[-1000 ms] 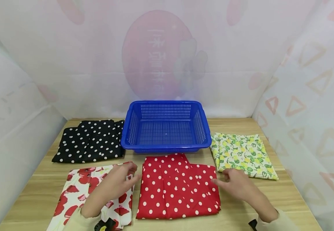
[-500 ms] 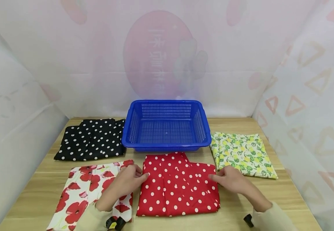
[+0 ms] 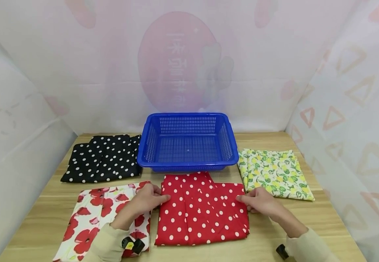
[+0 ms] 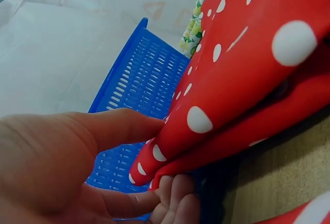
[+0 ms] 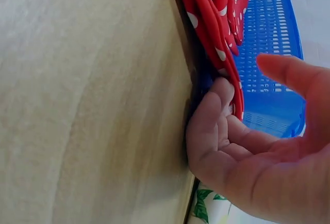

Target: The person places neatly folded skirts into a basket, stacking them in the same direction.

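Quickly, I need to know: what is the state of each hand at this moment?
Left hand: holding the left edge of the red polka-dot cloth.
Right hand: open, touching the cloth's right edge, thumb apart.

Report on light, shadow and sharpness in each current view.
Head: bright, fairly even light; the blue basket is clear, the backdrop's print pale. Left wrist: dimmer, with deep shadow beneath the red polka-dot cloth. Right wrist: soft table grain, shadow beside the right hand.

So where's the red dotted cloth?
In the head view, the red dotted cloth is lower centre, between left hand and right hand, in front of the blue basket.
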`<state>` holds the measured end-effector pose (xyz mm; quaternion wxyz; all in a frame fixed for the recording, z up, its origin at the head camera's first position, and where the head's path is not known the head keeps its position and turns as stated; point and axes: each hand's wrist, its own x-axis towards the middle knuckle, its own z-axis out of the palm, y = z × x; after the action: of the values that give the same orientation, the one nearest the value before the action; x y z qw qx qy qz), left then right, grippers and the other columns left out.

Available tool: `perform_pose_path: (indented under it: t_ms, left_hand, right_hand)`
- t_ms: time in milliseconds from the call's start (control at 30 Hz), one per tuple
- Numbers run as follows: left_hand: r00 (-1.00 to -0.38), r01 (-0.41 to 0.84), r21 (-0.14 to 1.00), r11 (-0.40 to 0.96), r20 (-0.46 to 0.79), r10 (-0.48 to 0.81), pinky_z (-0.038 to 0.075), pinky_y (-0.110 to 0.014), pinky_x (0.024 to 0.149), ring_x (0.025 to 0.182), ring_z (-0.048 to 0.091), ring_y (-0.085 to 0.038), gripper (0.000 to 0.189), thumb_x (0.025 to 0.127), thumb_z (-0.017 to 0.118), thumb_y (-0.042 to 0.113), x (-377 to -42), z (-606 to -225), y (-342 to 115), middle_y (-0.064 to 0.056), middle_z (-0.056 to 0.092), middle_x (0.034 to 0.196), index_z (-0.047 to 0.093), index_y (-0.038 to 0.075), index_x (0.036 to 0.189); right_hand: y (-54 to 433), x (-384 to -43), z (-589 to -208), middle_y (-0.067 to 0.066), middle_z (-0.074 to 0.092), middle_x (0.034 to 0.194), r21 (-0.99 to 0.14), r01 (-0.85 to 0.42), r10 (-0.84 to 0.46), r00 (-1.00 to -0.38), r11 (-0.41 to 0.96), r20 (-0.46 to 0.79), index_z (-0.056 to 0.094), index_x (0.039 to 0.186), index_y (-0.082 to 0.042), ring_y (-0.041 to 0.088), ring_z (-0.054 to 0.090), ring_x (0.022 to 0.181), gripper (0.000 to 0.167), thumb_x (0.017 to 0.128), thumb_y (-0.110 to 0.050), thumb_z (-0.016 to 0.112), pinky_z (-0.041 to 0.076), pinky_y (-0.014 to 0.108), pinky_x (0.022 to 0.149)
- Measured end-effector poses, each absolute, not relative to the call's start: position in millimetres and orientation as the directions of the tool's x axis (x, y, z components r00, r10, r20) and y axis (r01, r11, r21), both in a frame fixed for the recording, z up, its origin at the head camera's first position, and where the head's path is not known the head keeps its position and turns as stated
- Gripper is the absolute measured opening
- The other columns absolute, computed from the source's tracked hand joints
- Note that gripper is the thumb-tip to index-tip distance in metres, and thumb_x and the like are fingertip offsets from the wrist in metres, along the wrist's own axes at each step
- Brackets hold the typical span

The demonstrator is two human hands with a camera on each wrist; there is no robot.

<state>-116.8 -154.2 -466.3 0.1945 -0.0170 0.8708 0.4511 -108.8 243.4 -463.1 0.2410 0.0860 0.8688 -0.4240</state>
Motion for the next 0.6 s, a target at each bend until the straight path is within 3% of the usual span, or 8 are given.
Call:
perform_pose_path:
  t_ms: [167, 367, 600]
  left_hand:
    - [-0.921, -0.211, 0.791, 0.574, -0.358, 0.156, 0.044, -0.027, 0.055, 0.067, 0.059, -0.017, 0.026, 0.095, 0.079, 0.024, -113.6, -468.2, -152.3, -0.004, 0.069, 0.078, 0.067, 0.003, 0.103]
    - [-0.925, -0.208, 0.809, 0.550, -0.345, 0.158, 0.051, -0.029, 0.061, 0.074, 0.064, -0.017, 0.030, 0.095, 0.079, 0.025, -113.5, -471.5, -152.1, -0.005, 0.074, 0.086, 0.065, 0.001, 0.107]
    - [-0.904, -0.303, 0.838, 0.454, -0.404, 0.142, 0.054, -0.028, 0.066, 0.073, 0.066, -0.018, 0.032, 0.098, 0.076, 0.023, -113.4, -475.7, -154.8, -0.006, 0.078, 0.085, 0.062, -0.001, 0.113]
  right_hand:
    - [240.1, -105.7, -463.4, 0.003, 0.062, 0.072, -0.660, 0.301, -0.065, -0.880, 0.689, -0.470, 0.067, 0.089, -0.007, 0.016, 0.050, 0.065, 0.035, 0.094, -0.039, 0.080, 0.038, 0.024, 0.057]
    - [237.3, -104.6, -462.0, 0.004, 0.069, 0.077, -0.690, 0.291, -0.060, -0.898, 0.663, -0.436, 0.066, 0.095, -0.006, 0.016, 0.055, 0.067, 0.032, 0.092, -0.033, 0.082, 0.040, 0.024, 0.057]
    - [233.3, -105.2, -465.7, 0.004, 0.071, 0.077, -0.742, 0.353, -0.069, -0.879, 0.570, -0.471, 0.065, 0.100, -0.005, 0.017, 0.059, 0.069, 0.028, 0.093, -0.026, 0.082, 0.043, 0.024, 0.060]
